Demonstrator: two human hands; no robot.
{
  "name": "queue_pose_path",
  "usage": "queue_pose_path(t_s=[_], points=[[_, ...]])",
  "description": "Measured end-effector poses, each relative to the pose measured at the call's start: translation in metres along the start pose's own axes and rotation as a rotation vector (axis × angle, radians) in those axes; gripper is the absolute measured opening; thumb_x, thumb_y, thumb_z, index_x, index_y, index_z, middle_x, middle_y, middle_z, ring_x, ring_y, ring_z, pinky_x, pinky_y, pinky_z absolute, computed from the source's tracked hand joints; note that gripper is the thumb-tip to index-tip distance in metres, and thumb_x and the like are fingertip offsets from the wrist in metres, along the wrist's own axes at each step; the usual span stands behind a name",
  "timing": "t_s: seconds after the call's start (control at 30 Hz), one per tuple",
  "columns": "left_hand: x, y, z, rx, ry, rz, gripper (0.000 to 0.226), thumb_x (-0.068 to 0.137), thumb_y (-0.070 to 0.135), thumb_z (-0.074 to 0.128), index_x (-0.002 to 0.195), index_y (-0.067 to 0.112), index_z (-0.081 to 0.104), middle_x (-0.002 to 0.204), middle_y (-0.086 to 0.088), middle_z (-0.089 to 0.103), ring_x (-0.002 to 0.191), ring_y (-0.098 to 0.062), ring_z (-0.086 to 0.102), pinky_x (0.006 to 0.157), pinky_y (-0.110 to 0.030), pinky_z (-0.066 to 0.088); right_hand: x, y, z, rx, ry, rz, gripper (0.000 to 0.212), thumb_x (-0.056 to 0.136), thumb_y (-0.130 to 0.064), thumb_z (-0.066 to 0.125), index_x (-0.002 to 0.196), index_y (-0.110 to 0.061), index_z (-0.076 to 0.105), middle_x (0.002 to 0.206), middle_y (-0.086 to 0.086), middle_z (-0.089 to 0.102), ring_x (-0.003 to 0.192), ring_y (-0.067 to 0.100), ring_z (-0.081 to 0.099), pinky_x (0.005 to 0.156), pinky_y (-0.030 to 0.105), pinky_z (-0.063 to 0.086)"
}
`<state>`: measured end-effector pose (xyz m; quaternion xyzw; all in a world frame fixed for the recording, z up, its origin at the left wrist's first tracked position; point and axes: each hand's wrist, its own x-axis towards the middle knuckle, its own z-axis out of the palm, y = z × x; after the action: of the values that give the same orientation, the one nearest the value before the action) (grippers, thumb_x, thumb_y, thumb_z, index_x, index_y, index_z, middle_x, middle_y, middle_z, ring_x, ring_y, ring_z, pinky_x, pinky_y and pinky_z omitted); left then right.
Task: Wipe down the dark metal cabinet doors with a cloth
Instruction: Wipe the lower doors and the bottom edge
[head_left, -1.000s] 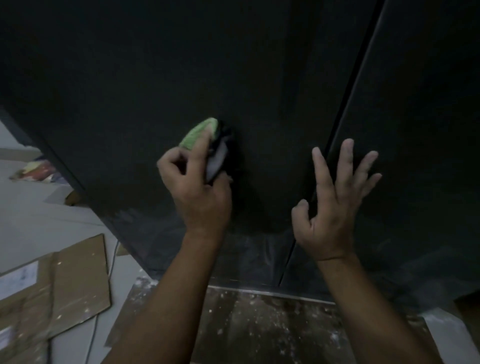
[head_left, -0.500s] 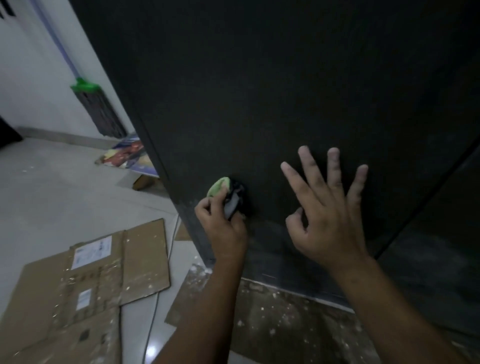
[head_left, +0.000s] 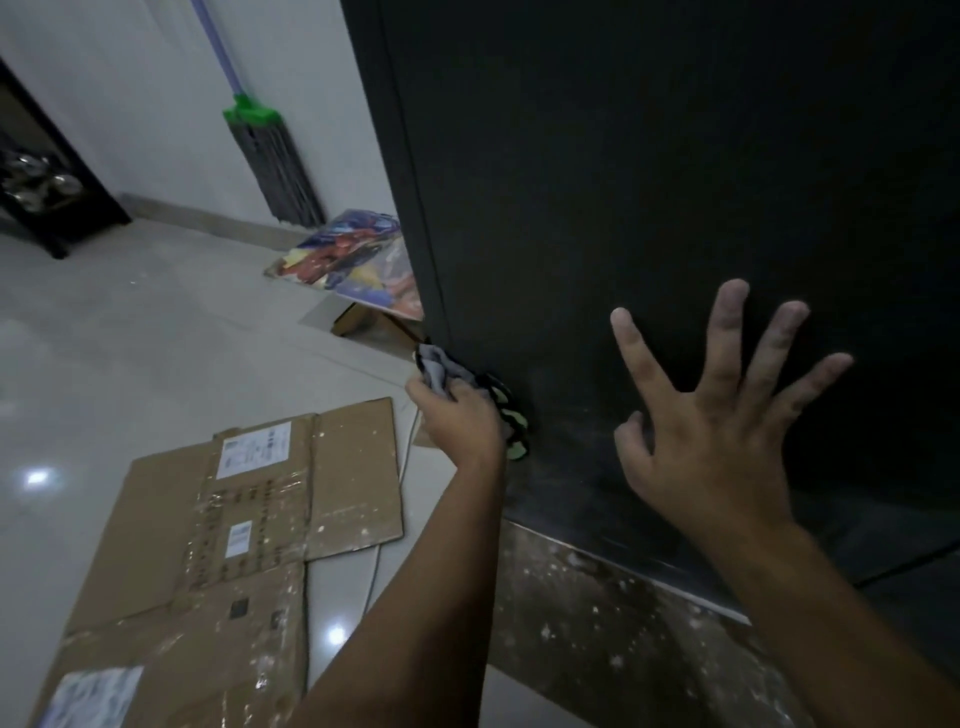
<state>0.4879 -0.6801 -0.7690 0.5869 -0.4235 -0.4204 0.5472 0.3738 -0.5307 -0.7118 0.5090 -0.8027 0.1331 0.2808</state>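
A bunched cloth (head_left: 457, 382) presses against the dark cabinet door (head_left: 649, 208) near its lower left edge, gripped by the left hand (head_left: 460, 421). The right hand (head_left: 722, 415), fingers spread, rests on the door. Flattened cardboard (head_left: 234, 530) lies on the floor (head_left: 130, 338).

No legible txt or nos. anywhere. Flattened cardboard (head_left: 332, 467) on the floor (head_left: 130, 338) had 3 white stickers: far-edge sticker (head_left: 253, 449), mid sticker (head_left: 240, 539), near-left-corner sticker (head_left: 93, 696). Print on all was too blurred to read. Colourful printed sheet (head_left: 358, 260) farther back: nothing readable.
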Motion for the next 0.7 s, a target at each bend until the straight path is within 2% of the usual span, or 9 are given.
queue_pose_path(t_s=[0.1, 0.2, 0.23, 0.33, 0.43, 0.47, 0.57, 0.63, 0.7], points=[[-0.003, -0.014, -0.003, 0.135, -0.106, 0.059, 0.014, 0.098, 0.013, 0.037, 0.109, 0.020, 0.033, 0.105, -0.019, 0.055, 0.089, -0.034, 0.057, 0.074, -0.042, 0.050, 0.001, -0.003, 0.005, -0.015, 0.014, 0.015, 0.090, 0.084, -0.035, 0.061, 0.157, -0.041, 0.008, 0.158, 0.019, -0.013, 0.142, 0.052, -0.009, 0.103, 0.081, -0.002], [-0.008, -0.024, -0.010, 0.217, -0.216, 0.102, 0.013, 0.100, 0.006, 0.038, 0.101, 0.015, 0.029, 0.095, -0.013, 0.049, 0.078, -0.025, 0.052, 0.059, -0.019, 0.043, 0.003, -0.009, 0.010, -0.005, 0.019, 0.030, 0.090, 0.084, -0.035, 0.059, 0.157, -0.041, 0.007, 0.157, 0.019, -0.012, 0.141, 0.052, -0.008, 0.103, 0.081, -0.002], [-0.010, -0.024, -0.012, 0.210, -0.238, 0.111, 0.013, 0.100, 0.003, 0.039, 0.101, 0.013, 0.030, 0.095, -0.012, 0.048, 0.077, -0.022, 0.050, 0.058, -0.017, 0.041, 0.003, -0.009, 0.012, -0.006, 0.027, 0.029, 0.089, 0.084, -0.036, 0.059, 0.157, -0.042, 0.007, 0.157, 0.019, -0.012, 0.141, 0.051, -0.008, 0.103, 0.081, -0.002], [-0.008, -0.028, -0.014, 0.240, -0.274, 0.149, 0.017, 0.098, 0.004, 0.040, 0.105, 0.016, 0.030, 0.107, -0.015, 0.049, 0.088, -0.024, 0.052, 0.073, -0.036, 0.047, 0.003, -0.008, 0.017, 0.000, 0.062, 0.027, 0.087, 0.086, -0.036, 0.056, 0.157, -0.043, 0.006, 0.156, 0.017, -0.011, 0.141, 0.049, -0.008, 0.104, 0.080, -0.003], [-0.007, -0.032, -0.011, 0.254, -0.244, 0.163, 0.016, 0.098, 0.007, 0.040, 0.105, 0.017, 0.029, 0.106, -0.014, 0.048, 0.090, -0.026, 0.053, 0.076, -0.040, 0.046, 0.004, -0.007, 0.019, 0.031, 0.070, 0.036, 0.082, 0.089, -0.035, 0.050, 0.155, -0.047, 0.003, 0.156, 0.011, -0.016, 0.144, 0.040, -0.028, 0.106, 0.076, -0.009], [-0.007, -0.034, -0.010, 0.265, -0.231, 0.171, 0.015, 0.097, 0.008, 0.040, 0.104, 0.017, 0.029, 0.105, -0.014, 0.048, 0.090, -0.027, 0.053, 0.075, -0.041, 0.046, 0.004, -0.007, 0.019, 0.042, 0.075, 0.039, 0.081, 0.089, -0.034, 0.049, 0.155, -0.047, 0.005, 0.156, 0.010, -0.015, 0.144, 0.039, -0.028, 0.107, 0.075, -0.010], [-0.011, -0.035, -0.009, 0.250, -0.227, 0.144, 0.015, 0.098, 0.007, 0.038, 0.106, 0.015, 0.028, 0.094, -0.002, 0.043, 0.083, -0.020, 0.049, 0.073, -0.038, 0.043, 0.002, -0.006, 0.020, 0.039, 0.108, 0.040, 0.078, 0.088, -0.030, 0.050, 0.155, -0.047, 0.013, 0.156, 0.011, -0.007, 0.144, 0.042, -0.008, 0.108, 0.074, -0.004], [-0.015, -0.032, -0.008, 0.238, -0.219, 0.128, 0.017, 0.099, 0.004, 0.038, 0.108, 0.015, 0.029, 0.092, 0.005, 0.040, 0.081, -0.013, 0.047, 0.075, -0.034, 0.040, 0.002, -0.004, 0.020, 0.048, 0.121, 0.042, 0.076, 0.089, -0.029, 0.048, 0.155, -0.048, 0.015, 0.156, 0.009, -0.004, 0.144, 0.040, -0.005, 0.108, 0.073, -0.004], [-0.022, -0.029, -0.010, 0.230, -0.222, 0.149, 0.019, 0.098, 0.003, 0.041, 0.111, 0.013, 0.031, 0.097, 0.001, 0.046, 0.083, -0.013, 0.049, 0.077, -0.034, 0.041, 0.002, -0.005, 0.020, 0.057, 0.133, 0.059, 0.074, 0.090, -0.029, 0.047, 0.154, -0.049, 0.016, 0.157, 0.008, -0.004, 0.145, 0.036, -0.006, 0.109, 0.072, -0.005]])
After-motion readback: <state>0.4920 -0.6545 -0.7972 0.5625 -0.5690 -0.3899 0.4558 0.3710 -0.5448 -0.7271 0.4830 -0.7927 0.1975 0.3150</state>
